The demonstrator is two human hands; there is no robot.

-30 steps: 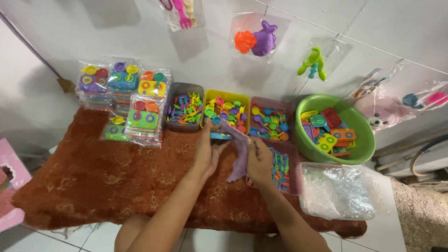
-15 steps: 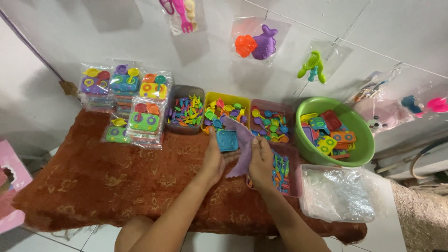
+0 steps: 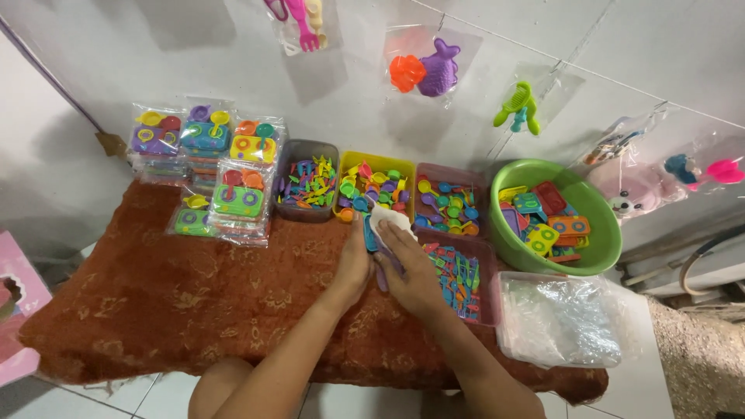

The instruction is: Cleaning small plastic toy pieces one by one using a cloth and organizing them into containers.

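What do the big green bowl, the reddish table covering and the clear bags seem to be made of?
The green bowl looks like moulded plastic: smooth, glossy, even colour. The reddish covering seems a plush woven cloth, matt and fuzzy with a pale pattern. The clear bags look like thin plastic film, crinkled and shiny.

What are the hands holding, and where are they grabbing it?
Both hands grip a small clear plastic bag with toy pieces inside. The left hand holds its left side, the right hand its lower right edge; the exact finger grip is hidden.

bare forearms, seemingly sleeveless, ringless hands (image 3: 388, 264)
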